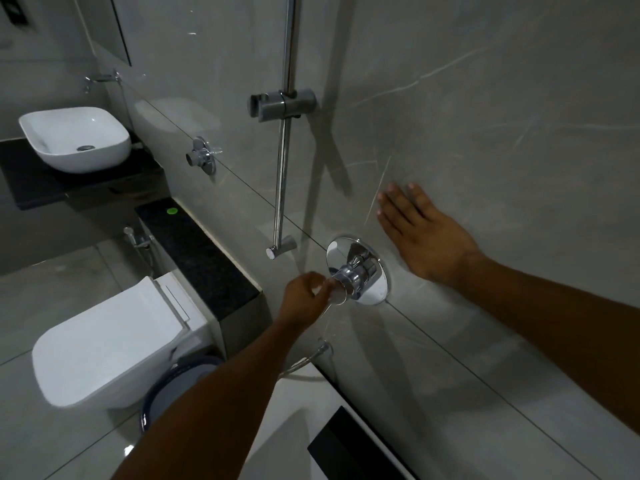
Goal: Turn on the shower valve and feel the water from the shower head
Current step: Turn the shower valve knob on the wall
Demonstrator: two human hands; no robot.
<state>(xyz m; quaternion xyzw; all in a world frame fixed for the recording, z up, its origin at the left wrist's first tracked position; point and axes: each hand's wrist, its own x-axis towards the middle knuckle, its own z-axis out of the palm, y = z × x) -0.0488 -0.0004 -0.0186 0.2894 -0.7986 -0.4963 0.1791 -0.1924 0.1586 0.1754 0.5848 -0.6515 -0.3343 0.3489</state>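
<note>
A round chrome shower valve is set in the grey tiled wall, its lever pointing down and left. My left hand is closed around the end of that lever. My right hand lies flat on the wall to the right of the valve, fingers spread and holding nothing. A chrome slide rail with a grey, vacant holder bracket runs up the wall above the valve. The shower head itself is out of view. A hose outlet sits on the wall below the valve.
A white toilet stands at the lower left, a dark blue bucket beside it. A black stone ledge runs behind the toilet. A white basin sits on a dark counter, far left. Another wall valve is mounted left of the rail.
</note>
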